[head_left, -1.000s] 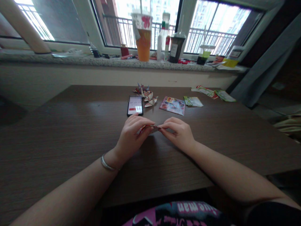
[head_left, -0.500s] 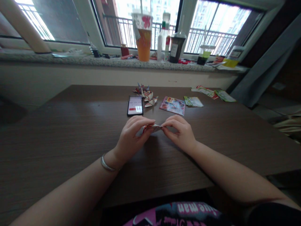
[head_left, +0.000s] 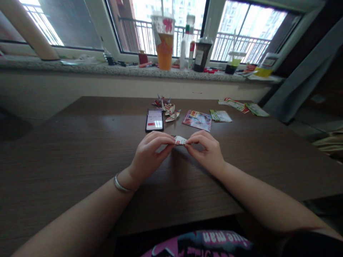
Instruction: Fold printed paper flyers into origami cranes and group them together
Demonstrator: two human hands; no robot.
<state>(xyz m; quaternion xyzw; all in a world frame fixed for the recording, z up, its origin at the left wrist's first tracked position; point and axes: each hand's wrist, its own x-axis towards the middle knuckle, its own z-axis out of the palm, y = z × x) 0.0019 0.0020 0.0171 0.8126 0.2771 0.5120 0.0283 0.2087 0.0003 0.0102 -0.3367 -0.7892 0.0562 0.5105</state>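
Observation:
A small folded piece of printed paper (head_left: 180,140), white with red marks, is pinched between both hands just above the brown wooden table (head_left: 80,150). My left hand (head_left: 150,153), with a silver bangle on its wrist, closes its fingertips on the paper's left end. My right hand (head_left: 207,151) closes thumb and fingers on the right end. Most of the paper is hidden by the fingers.
A phone (head_left: 154,120) with a lit screen lies beyond the hands. Several folded paper cranes (head_left: 166,107) sit beside it. Printed sheets (head_left: 197,119) and more papers (head_left: 220,115) lie to the right. Drink cups (head_left: 164,41) and bottles (head_left: 184,44) stand on the windowsill.
The paper has been raised slightly and turned, showing more of its white face. Both hands shifted a little away from me, still pinching it.

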